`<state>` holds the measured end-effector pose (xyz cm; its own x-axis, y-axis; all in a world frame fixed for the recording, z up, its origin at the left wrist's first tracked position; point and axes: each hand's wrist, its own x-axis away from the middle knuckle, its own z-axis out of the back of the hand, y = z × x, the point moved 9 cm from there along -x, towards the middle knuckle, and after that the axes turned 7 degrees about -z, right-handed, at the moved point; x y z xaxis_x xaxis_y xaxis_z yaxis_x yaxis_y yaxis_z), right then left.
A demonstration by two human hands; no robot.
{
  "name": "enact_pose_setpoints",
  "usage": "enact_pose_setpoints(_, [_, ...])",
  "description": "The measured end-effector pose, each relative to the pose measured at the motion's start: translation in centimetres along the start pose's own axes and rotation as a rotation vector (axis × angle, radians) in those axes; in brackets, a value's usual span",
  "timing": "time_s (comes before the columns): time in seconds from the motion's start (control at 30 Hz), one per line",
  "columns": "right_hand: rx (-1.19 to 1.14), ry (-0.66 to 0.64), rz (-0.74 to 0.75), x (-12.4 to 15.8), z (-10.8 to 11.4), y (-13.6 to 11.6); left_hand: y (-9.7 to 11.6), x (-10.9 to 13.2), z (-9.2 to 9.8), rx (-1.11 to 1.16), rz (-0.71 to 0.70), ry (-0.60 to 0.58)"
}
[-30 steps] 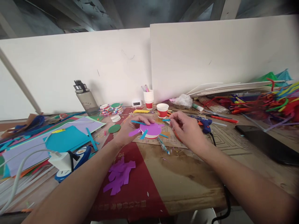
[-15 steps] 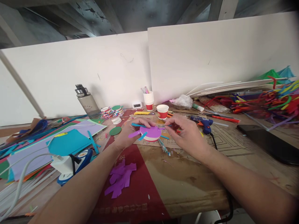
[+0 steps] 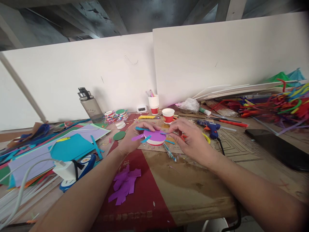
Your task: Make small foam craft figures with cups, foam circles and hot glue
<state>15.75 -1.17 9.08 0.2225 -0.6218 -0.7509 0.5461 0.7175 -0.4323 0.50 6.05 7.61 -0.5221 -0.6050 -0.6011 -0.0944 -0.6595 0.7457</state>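
Note:
My left hand [image 3: 135, 136] is closed round the far left side of a round craft piece [image 3: 154, 135] with a purple paper top and a white side. Blue and purple paper strips stick out from its edge, one blue strip [image 3: 145, 139] at the front left. At the piece's right edge, my right hand [image 3: 187, 135] pinches a thin strip [image 3: 165, 133] whose outer end is hidden by the fingertips. Just beneath lies a pen-like blue tool [image 3: 169, 151] on the cardboard. Purple paper cut-outs [image 3: 125, 185] lie in a pile nearer to me.
A red-and-white paper cup [image 3: 168, 116] and stacked cups [image 3: 154, 104] stand behind. To the right are a blue glue gun [image 3: 212, 129], a black phone [image 3: 277, 148] and pipe cleaners [image 3: 294, 103]. On the left are coloured sheets [image 3: 72, 146], a power strip [image 3: 85, 167] and a bottle [image 3: 91, 106].
My right hand has moved slightly left, its fingertips now at the piece's right edge with the strip. The piece has tilted a little; my left hand keeps its hold.

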Motion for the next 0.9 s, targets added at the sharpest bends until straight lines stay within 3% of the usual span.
enact_pose_setpoints(0.9, [-0.009,-0.074,-0.035,0.04,-0.70,0.00,-0.18,0.11,0.01,-0.005,0.006,-0.004])
